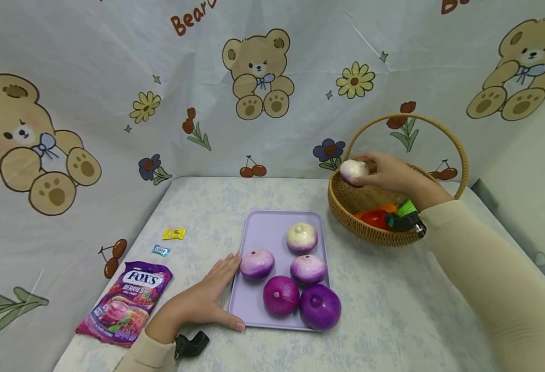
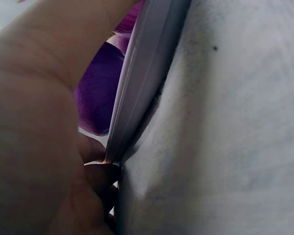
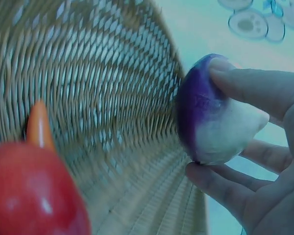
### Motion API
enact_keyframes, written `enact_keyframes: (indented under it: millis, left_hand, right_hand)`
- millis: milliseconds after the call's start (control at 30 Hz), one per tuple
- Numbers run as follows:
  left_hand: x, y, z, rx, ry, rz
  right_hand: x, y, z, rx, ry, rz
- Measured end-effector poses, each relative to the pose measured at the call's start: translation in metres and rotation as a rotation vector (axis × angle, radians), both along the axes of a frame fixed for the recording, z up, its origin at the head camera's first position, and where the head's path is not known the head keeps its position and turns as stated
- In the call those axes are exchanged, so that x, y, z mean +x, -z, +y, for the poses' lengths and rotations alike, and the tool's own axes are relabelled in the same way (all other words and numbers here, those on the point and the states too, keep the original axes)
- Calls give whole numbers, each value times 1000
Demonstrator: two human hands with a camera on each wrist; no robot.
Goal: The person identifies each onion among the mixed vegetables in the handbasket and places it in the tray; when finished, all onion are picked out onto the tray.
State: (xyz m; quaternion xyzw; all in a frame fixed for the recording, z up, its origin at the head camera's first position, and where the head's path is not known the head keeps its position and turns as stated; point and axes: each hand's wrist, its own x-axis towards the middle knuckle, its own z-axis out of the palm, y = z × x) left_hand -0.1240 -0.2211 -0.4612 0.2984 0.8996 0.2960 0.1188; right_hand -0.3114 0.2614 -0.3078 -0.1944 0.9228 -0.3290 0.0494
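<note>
In the head view my right hand [image 1: 384, 173] holds a white-and-purple onion [image 1: 353, 171] over the left rim of a wicker basket [image 1: 346, 209]. The right wrist view shows thumb and fingertips gripping that onion [image 3: 210, 115] from opposite sides, beside the woven wall. My left hand [image 1: 207, 297] touches the left edge of a lilac tray [image 1: 260, 222], its fingers extended along the side and the thumb by the near corner. On the tray lie several onions: a pale one [image 1: 302, 237], two light purple ones [image 1: 257, 264] and two dark purple ones [image 1: 281, 295].
Inside the basket are a red vegetable [image 1: 375, 219], something orange [image 1: 387, 207] and something green [image 1: 407, 208]. Its tall handle [image 1: 460, 150] arches above. Left of the tray lie a candy bag [image 1: 130, 302], a yellow wrapped candy [image 1: 174, 234] and a blue one [image 1: 161, 250].
</note>
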Motion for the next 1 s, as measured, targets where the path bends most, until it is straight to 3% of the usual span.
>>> enact_keyframes:
  millis: [333, 600, 1000]
  left_hand:
    - [1, 1, 0, -2, -8, -11]
    - [0, 0, -1, -12, -6, -1]
    - [-1, 1, 1, -10, -6, -8]
  right_hand:
    - [14, -16, -45, -87, -85, 57]
    - [21, -15, -86, -95, -174, 53]
    - [30, 24, -150, -50, -435, 93]
